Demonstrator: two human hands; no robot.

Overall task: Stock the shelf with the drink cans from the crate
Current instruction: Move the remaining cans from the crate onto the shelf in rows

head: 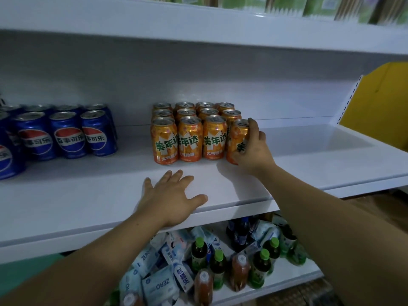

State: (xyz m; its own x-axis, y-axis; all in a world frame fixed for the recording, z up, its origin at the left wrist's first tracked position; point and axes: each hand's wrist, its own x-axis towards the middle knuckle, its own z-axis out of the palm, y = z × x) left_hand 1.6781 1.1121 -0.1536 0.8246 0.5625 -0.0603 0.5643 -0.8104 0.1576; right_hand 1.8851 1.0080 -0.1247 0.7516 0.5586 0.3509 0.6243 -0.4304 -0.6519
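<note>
Several orange drink cans [189,138] stand in tidy rows on the white shelf [88,195]. My right hand [254,149] grips one more orange can [237,138] at the right end of the front row, standing on the shelf beside the others. My left hand [172,195] rests flat on the shelf in front of the cans, fingers spread, holding nothing. Blue cola cans [66,133] stand in rows at the left of the same shelf. The crate is not in view.
The shelf's right part runs bare up to a yellow panel [379,102]. The shelf above carries green packs [287,5]. Below, green-capped bottles [218,268] and white and blue packets [159,283] crowd the lower shelf.
</note>
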